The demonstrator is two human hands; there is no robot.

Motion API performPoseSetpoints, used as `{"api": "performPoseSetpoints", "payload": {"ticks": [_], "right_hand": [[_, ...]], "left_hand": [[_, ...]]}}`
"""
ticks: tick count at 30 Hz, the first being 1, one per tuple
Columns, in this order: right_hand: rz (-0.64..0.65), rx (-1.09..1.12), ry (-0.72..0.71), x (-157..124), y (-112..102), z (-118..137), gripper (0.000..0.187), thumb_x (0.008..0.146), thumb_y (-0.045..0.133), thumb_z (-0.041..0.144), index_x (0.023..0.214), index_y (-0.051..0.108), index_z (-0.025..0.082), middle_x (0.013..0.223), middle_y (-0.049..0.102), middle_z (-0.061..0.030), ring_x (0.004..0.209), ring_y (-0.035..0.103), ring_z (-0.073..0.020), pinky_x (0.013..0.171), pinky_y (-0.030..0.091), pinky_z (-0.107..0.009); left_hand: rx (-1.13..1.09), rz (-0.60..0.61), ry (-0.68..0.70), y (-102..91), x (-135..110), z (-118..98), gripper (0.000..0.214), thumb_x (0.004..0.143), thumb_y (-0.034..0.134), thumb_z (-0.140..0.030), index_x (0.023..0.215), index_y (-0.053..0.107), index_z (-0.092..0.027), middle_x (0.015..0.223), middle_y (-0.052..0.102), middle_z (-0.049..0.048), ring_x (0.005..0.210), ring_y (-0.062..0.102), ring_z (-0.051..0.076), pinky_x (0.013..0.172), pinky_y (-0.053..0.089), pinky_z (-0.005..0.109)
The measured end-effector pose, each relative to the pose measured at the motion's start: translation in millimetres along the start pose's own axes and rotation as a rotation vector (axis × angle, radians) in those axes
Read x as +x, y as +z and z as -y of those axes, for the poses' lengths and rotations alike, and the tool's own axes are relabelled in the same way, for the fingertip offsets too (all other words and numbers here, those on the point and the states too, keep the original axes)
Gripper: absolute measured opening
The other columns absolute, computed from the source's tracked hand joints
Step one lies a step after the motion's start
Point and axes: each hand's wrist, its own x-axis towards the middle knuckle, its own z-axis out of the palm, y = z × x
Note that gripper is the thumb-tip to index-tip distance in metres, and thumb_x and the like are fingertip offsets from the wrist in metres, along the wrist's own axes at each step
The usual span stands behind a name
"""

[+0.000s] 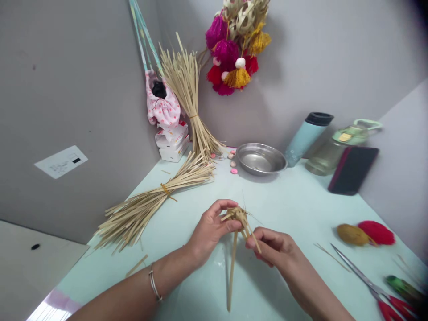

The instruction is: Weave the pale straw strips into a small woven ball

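Note:
A small woven straw piece [238,215] is held above the table, with several flat strips sticking out of it. My left hand [214,227] grips it, fingers behind and thumb across the front. One long strip [232,276] hangs down from it toward the near edge. At its lower right, my right hand [270,246] pinches a short strip end between thumb and forefinger. The far side of the weave is hidden by my left fingers.
Tied straw bundles [143,205] lie at left and lean in the corner. A metal bowl [261,158], a blue tumbler [307,138], a green bottle [337,147] and a phone [353,171] stand behind. Yarn balls [376,232] and red-handled scissors [364,278] lie right.

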Motion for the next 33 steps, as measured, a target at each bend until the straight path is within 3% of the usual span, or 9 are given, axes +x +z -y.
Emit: {"api": "performPoseSetpoints", "payload": {"ticks": [7, 14, 23, 33], "right_hand": [[0.064, 0.024, 0.024, -1.4, -2.0, 2.9, 0.025, 0.08, 0.062, 0.036, 0.064, 0.06, 0.018, 0.056, 0.045, 0.0034, 0.055, 0.034, -0.0121, 0.055, 0.024, -0.027], [0.033, -0.117, -0.052, -0.8, -1.3, 2.9, 0.051, 0.088, 0.05, 0.056, 0.054, 0.049, 0.019, 0.054, 0.037, 0.0038, 0.056, 0.034, -0.0129, 0.056, 0.024, -0.028], [0.047, 0.156, 0.052, 2.9, -4.4, -1.1, 0.038, 0.079, 0.066, 0.05, 0.063, 0.057, 0.017, 0.054, 0.044, 0.0049, 0.053, 0.029, -0.0098, 0.053, 0.019, -0.027], [0.07, 0.093, -0.006, -1.5, -3.3, 2.7, 0.045, 0.082, 0.062, 0.056, 0.062, 0.055, 0.017, 0.054, 0.04, 0.0054, 0.055, 0.029, -0.0109, 0.055, 0.019, -0.027]], "left_hand": [[-0.016, 0.007, -0.016, -0.9, 0.3, 3.1, 0.038, 0.074, 0.077, -0.022, 0.108, 0.06, -0.018, 0.1, 0.066, 0.0038, 0.089, 0.062, 0.014, 0.084, 0.049, 0.027], [0.049, 0.021, 0.027, -0.9, -0.4, 0.4, 0.037, 0.072, 0.077, -0.017, 0.104, 0.061, -0.018, 0.095, 0.066, 0.0022, 0.09, 0.061, 0.013, 0.086, 0.046, 0.025], [0.064, 0.02, 0.07, -3.3, 1.2, 1.2, 0.036, 0.072, 0.077, -0.02, 0.104, 0.06, -0.019, 0.1, 0.065, 0.0029, 0.092, 0.061, 0.014, 0.087, 0.047, 0.027], [0.136, 0.087, 0.061, -3.7, -0.1, 3.0, 0.041, 0.071, 0.08, -0.023, 0.107, 0.06, -0.019, 0.094, 0.066, 0.0023, 0.09, 0.061, 0.014, 0.086, 0.046, 0.026]]}}
